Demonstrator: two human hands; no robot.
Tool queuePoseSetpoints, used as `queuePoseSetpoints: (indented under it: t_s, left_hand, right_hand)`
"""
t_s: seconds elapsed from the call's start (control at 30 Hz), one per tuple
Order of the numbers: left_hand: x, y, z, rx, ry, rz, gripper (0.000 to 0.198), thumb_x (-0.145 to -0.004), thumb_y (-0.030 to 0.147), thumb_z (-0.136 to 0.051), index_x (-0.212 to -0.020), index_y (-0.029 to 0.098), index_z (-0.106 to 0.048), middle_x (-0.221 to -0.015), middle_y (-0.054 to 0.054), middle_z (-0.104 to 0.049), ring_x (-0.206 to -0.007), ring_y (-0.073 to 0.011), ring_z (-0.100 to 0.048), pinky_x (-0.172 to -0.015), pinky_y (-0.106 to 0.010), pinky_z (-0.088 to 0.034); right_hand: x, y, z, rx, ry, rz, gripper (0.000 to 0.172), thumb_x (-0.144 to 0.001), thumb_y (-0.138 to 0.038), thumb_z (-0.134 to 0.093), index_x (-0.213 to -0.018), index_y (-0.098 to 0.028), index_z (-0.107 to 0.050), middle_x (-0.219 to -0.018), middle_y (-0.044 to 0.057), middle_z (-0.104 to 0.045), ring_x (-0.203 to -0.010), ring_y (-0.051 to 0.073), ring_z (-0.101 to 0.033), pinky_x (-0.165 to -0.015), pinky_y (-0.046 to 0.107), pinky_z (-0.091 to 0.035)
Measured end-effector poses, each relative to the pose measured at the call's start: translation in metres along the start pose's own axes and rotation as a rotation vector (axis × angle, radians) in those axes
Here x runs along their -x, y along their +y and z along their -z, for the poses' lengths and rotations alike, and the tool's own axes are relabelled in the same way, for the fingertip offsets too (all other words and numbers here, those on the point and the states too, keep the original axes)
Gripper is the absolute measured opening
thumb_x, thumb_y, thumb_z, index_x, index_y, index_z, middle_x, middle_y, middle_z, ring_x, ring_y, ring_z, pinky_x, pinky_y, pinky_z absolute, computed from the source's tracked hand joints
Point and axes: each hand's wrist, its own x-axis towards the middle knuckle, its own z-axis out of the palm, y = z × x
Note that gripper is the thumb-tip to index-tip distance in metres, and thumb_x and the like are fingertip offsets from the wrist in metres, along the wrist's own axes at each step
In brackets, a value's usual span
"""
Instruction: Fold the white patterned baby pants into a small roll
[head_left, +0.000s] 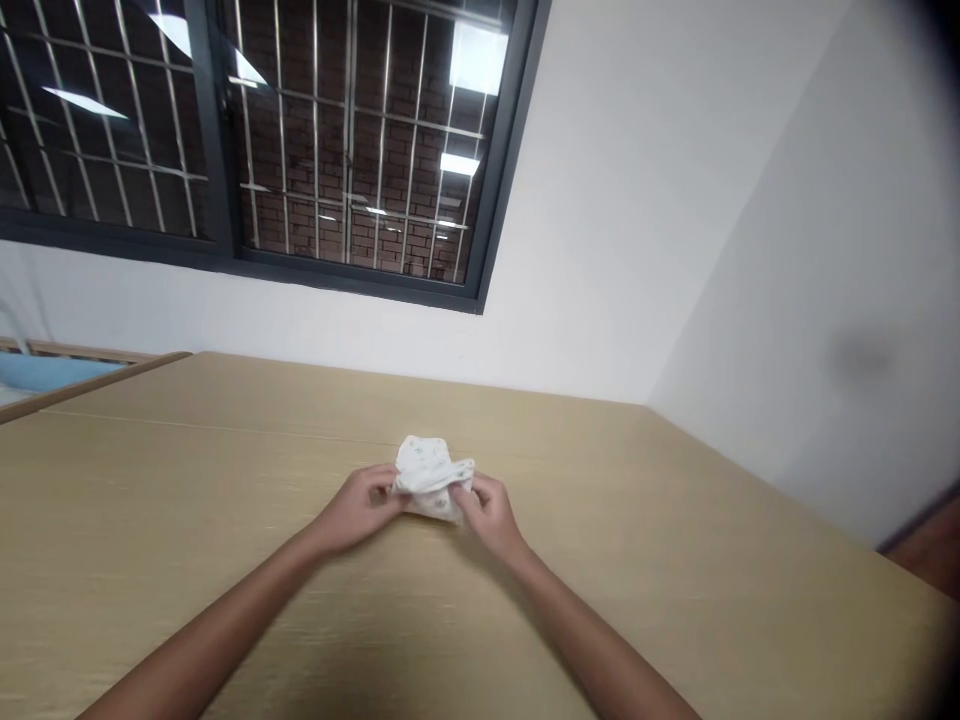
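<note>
We gripped the small white cloth [431,475] on the table [675,560], left hand [360,510] and right hand [489,512] both pinched closed on its edges.

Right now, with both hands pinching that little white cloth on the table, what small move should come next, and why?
Probably pull the left hand and right hand apart to spread the white cloth flat on the table. Each hand pinches a side of it, and it looks bunched and rumpled between them, resting on the wood.
</note>
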Motion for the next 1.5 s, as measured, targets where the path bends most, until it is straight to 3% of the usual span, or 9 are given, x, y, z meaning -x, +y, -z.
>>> queuePoseSetpoints:
  t_s: [0.17, 0.3, 0.5, 0.63, 0.8, 0.93, 1.2, 1.4, 1.5]
  left_hand:
    - [-0.053, -0.050, 0.004, 0.077, 0.208, 0.296, 0.036, -0.093, 0.037, -0.064, -0.119, 0.013, -0.070, -0.106, -0.006, -0.070, -0.093, -0.0232, -0.067, -0.075, -0.030, -0.052]
    - [-0.079, -0.075, -0.011, -0.170, 0.393, 0.440, 0.068, -0.087, 0.025, -0.067, -0.149, 0.007, -0.043, -0.127, -0.015, -0.061, -0.110, -0.0279, -0.061, -0.097, -0.041, -0.050]
    - [-0.078, -0.075, -0.050, -0.510, 0.236, 0.287, 0.054, -0.103, 0.033, -0.039, -0.152, 0.011, -0.043, -0.156, -0.006, -0.040, -0.145, -0.0202, -0.032, -0.126, -0.037, -0.020]
    - [-0.085, -0.084, -0.063, -0.693, 0.044, 0.352, 0.059, -0.104, 0.029, -0.027, -0.160, 0.010, -0.030, -0.166, -0.004, -0.019, -0.155, -0.0226, -0.012, -0.128, -0.044, -0.012]
    - [-0.083, -0.096, -0.063, -0.767, -0.095, 0.429, 0.066, -0.105, 0.044, -0.014, -0.164, 0.015, -0.019, -0.167, 0.003, -0.007, -0.157, -0.0193, -0.004, -0.128, -0.050, -0.011]
    - [-0.078, -0.097, -0.061, -0.777, -0.094, 0.463, 0.073, -0.102, 0.054, -0.004, -0.164, 0.018, -0.017, -0.166, 0.008, -0.001, -0.156, -0.0157, -0.001, -0.128, -0.053, -0.010]
    - [-0.070, -0.088, -0.064, -0.847, -0.081, 0.508, 0.072, -0.102, 0.046, -0.013, -0.164, 0.007, -0.010, -0.166, -0.002, 0.003, -0.156, -0.0188, -0.005, -0.128, -0.050, -0.013]
    - [-0.037, -0.056, -0.067, -0.908, 0.098, 0.439, 0.072, -0.104, 0.044, -0.026, -0.158, -0.005, -0.025, -0.164, -0.020, -0.019, -0.152, -0.0330, -0.016, -0.125, -0.059, -0.011]
    - [-0.013, -0.046, -0.056, -0.929, 0.113, 0.232, 0.061, -0.104, 0.045, -0.033, -0.152, 0.008, -0.041, -0.159, -0.014, -0.034, -0.143, -0.0317, -0.030, -0.119, -0.061, -0.022]
  right_hand:
    - [-0.068, 0.037, -0.006, 0.051, 0.106, -0.174, 0.042, -0.092, -0.041, -0.056, -0.120, -0.011, -0.065, -0.104, 0.009, -0.069, -0.089, 0.020, -0.063, -0.078, 0.031, -0.051]
    - [-0.098, 0.063, -0.014, 0.226, 0.201, -0.318, 0.090, -0.088, -0.039, -0.061, -0.158, 0.002, -0.022, -0.130, 0.023, -0.058, -0.111, 0.029, -0.059, -0.100, 0.045, -0.050]
    - [-0.078, 0.071, -0.036, 0.528, -0.103, -0.137, 0.057, -0.098, -0.030, -0.046, -0.151, -0.010, -0.048, -0.155, 0.010, -0.043, -0.146, 0.024, -0.034, -0.127, 0.041, -0.022]
    - [-0.073, 0.084, -0.043, 0.671, -0.341, -0.139, 0.064, -0.102, -0.030, -0.036, -0.162, -0.007, -0.026, -0.166, 0.009, -0.020, -0.156, 0.025, -0.016, -0.130, 0.043, -0.012]
    - [-0.077, 0.102, -0.042, 0.788, -0.455, -0.180, 0.064, -0.105, -0.031, -0.027, -0.162, -0.002, -0.021, -0.168, 0.010, -0.009, -0.158, 0.023, -0.006, -0.131, 0.036, -0.008]
    - [-0.079, 0.105, -0.038, 0.843, -0.512, -0.172, 0.067, -0.107, -0.037, -0.022, -0.163, -0.002, -0.016, -0.168, 0.009, -0.004, -0.158, 0.021, 0.000, -0.131, 0.035, -0.002]
    - [-0.049, 0.078, -0.020, 0.865, -0.528, -0.256, 0.070, -0.105, -0.047, -0.017, -0.165, -0.012, -0.015, -0.168, -0.004, -0.002, -0.158, 0.013, -0.002, -0.130, 0.038, -0.008]
    - [-0.017, 0.056, -0.011, 0.870, -0.532, -0.301, 0.083, -0.099, -0.061, -0.014, -0.165, -0.011, -0.012, -0.168, -0.003, -0.001, -0.158, 0.016, -0.004, -0.130, 0.041, -0.007]
    - [-0.016, 0.056, -0.007, 0.899, -0.510, -0.305, 0.092, -0.094, -0.066, -0.016, -0.164, -0.006, -0.019, -0.168, 0.001, -0.007, -0.158, 0.024, -0.007, -0.129, 0.043, -0.011]
